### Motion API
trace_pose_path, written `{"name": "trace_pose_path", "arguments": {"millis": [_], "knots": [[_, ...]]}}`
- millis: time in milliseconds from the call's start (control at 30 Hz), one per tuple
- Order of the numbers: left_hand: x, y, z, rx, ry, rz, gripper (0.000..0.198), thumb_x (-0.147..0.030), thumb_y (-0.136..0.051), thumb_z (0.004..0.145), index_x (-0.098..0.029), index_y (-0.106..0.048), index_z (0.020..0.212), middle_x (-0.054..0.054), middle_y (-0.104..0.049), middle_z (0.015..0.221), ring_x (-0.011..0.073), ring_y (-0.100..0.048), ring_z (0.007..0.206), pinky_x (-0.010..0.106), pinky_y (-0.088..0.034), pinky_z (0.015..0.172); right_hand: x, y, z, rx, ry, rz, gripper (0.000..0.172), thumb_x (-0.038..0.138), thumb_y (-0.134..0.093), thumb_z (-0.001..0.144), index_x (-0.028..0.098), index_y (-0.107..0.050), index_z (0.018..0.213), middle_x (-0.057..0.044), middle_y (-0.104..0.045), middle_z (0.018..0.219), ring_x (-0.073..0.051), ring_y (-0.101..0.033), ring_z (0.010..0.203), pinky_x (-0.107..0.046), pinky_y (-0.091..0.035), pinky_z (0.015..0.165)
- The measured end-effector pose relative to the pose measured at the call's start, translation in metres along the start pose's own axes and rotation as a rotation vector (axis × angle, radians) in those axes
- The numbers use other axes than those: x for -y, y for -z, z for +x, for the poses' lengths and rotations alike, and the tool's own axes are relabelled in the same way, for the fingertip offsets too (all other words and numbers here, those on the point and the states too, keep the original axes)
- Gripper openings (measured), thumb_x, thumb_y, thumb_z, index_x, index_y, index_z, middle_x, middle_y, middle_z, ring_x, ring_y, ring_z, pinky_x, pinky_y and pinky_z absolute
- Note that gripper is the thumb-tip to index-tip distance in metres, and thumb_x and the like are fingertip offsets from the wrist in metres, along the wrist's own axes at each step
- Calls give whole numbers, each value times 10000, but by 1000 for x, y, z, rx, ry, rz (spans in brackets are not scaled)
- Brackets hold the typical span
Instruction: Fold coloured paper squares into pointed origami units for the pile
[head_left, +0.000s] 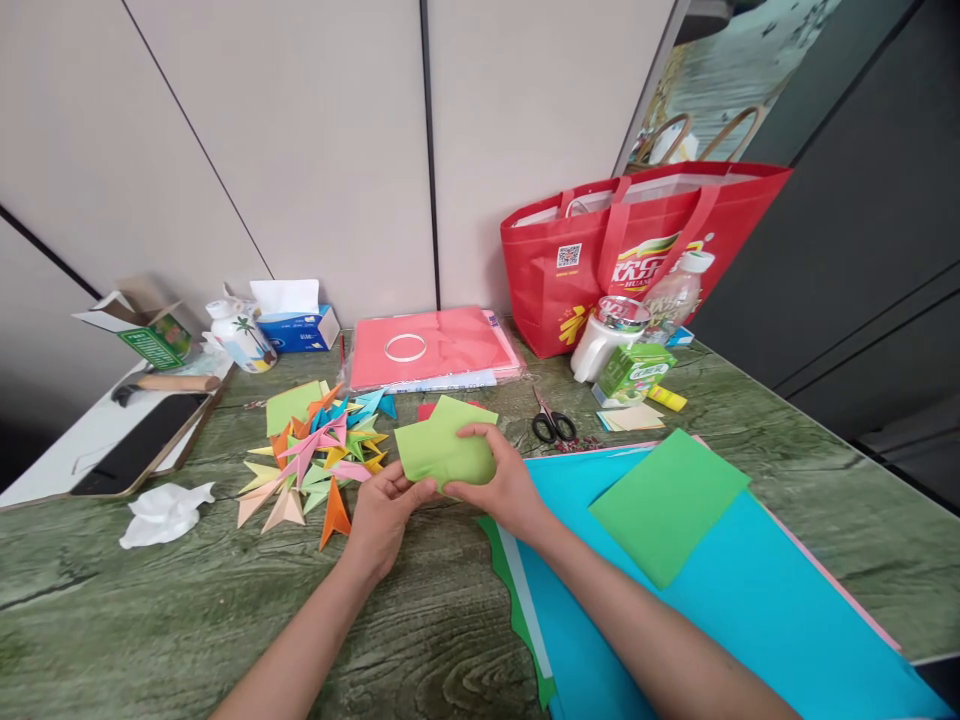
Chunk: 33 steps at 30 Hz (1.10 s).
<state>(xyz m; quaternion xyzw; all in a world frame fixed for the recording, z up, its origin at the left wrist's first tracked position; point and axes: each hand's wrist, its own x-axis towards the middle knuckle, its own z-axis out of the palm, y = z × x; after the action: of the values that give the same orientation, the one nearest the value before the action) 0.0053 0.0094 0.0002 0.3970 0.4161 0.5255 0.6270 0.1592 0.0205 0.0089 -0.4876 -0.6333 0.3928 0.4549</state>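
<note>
L hand [382, 518]: grip pinched lt-green paper [426, 450]; R hand [504, 492]: grip curled, held its R side; paper was nr far L corner of blue sheet [787, 600]; folded pcs [319, 447] lay L of sheet, green sq. [671, 510] on it, scissors [553, 422] just beyond

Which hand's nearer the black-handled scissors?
Right. The right hand, holding light green paper, is to the left of the scissors and closer to the camera; the left hand, also on that paper, is farther left.

Pale, dark-seamed wall panels [315, 140] — behind a green wood-grain table [135, 620]
</note>
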Motion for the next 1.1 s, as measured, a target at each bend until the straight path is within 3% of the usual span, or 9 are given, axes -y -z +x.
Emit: {"name": "trace_pose_path", "arguments": {"millis": [133,267,400,633,933,1100], "knots": [[-3,-1,0,5,37,-44,298,-191,-678,647,-122,-639,934,97,-693,889,217,-641,770,351,-519,704,-1,1,1,8,30,7,558,240,-690,544,209,-455,1050,-20,-536,1014,-200,-506,890,-292,-413,734],[-2,0,0,-36,45,-46,272,-188,-696,626,-122,-653,886,85,-700,845,206,-646,731,331,-532,670,-6,-4,1,-18,30,111,845,210,-709,526,222,-283,1255,-68,-472,1160,-220,-482,1011,-331,-401,832],[1,1,-1,-91,37,-54,243,-188,-719,592,-113,-664,816,69,-705,766,182,-647,664,314,-539,649,-11,-8,1,-2,-90,171,1004,219,-736,506,187,-146,1319,-68,-568,976,-210,-551,869,-356,-427,790],[1,0,0,-129,64,-58,254,-202,-737,562,-100,-665,783,72,-702,738,185,-648,631,302,-545,598,-20,-7,3,41,-156,134,824,288,-778,411,191,-444,1159,-60,-546,1086,-240,-501,1004,-364,-405,848],[-1,0,0,-135,92,-40,277,-210,-739,558,-112,-668,807,72,-706,760,181,-649,614,273,-537,562,-21,-9,2,107,-194,351,746,276,-783,414,167,-492,1092,-63,-620,1001,-219,-567,913,-338,-461,780],[-3,0,-1,-59,106,-50,280,-202,-725,583,-116,-659,842,74,-704,803,184,-650,674,284,-536,621,-21,-8,3,122,-226,414,708,287,-776,437,162,-496,1075,-70,-632,992,-224,-584,893,-356,-476,763]]}}
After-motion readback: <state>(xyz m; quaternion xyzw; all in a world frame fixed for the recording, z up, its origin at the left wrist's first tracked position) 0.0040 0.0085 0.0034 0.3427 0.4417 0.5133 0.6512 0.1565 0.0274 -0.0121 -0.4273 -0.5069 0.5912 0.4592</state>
